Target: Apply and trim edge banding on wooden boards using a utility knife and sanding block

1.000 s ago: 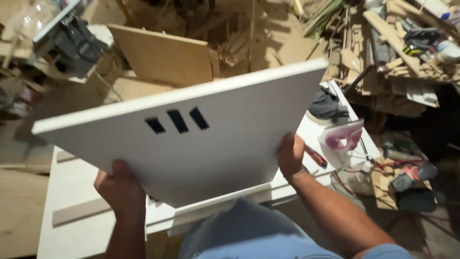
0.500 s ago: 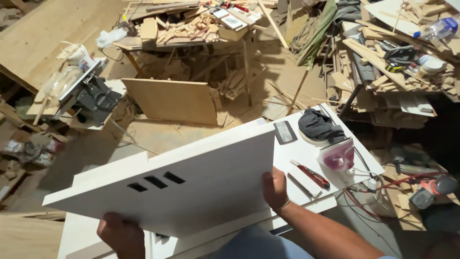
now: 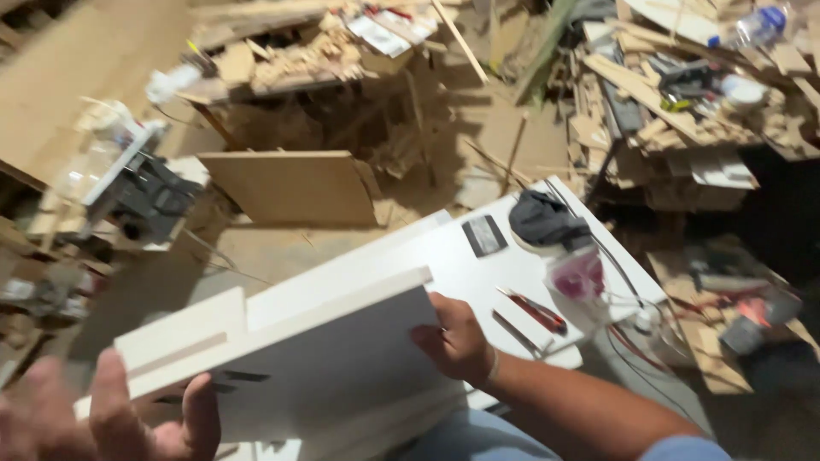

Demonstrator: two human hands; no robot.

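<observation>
I hold a white rectangular board (image 3: 333, 358) with dark slots near its left end, lying low and almost flat over the white worktable (image 3: 461, 256). My right hand (image 3: 457, 341) grips the board's right edge. My left hand (image 3: 128, 423) is blurred at the lower left, fingers spread over the board's near left corner and touching it. A second white panel (image 3: 179, 329) lies under and behind the board.
On the table to the right lie a red-handled tool (image 3: 538, 312), a dark flat card (image 3: 484, 235), a black cloth bundle (image 3: 547, 220) and a pink-filled plastic bag (image 3: 579, 275). A brown board (image 3: 295, 188) leans behind. Wood scraps pile up at the back and right.
The board has swung down from steeply tilted to nearly flat and lower over the table. My left hand has shifted to the near left corner; the view has tilted up.
</observation>
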